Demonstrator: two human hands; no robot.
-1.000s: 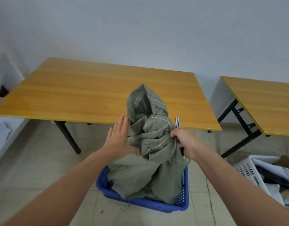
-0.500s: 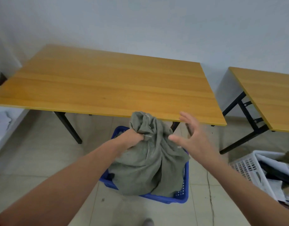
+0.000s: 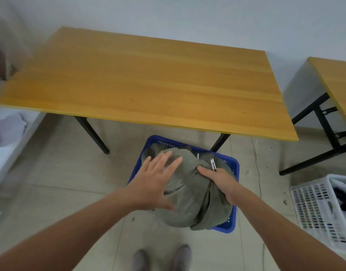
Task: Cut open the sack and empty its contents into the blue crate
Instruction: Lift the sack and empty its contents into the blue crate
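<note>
A limp grey-green sack [image 3: 189,202] lies slumped in the blue crate [image 3: 233,167] on the floor and covers most of it. My left hand [image 3: 158,180] rests flat on the sack's left top, fingers spread, holding nothing. On the sack's right side, my right hand [image 3: 221,181] presses into a fold, with a thin silver cutting tool [image 3: 213,164] sticking out between its fingers. What lies under the sack in the crate is hidden.
A long wooden table [image 3: 148,79] stands just beyond the crate, one black leg [image 3: 219,142] close to its far corner. A second table [image 3: 338,81] is at the right. On the floor at right sits a white basket [image 3: 314,214]. My shoes [image 3: 162,259] are below.
The sack has sunk from held up to flattened in the crate. My left hand let go of its bunched top and now lies open on it. My right hand came down onto the sack.
</note>
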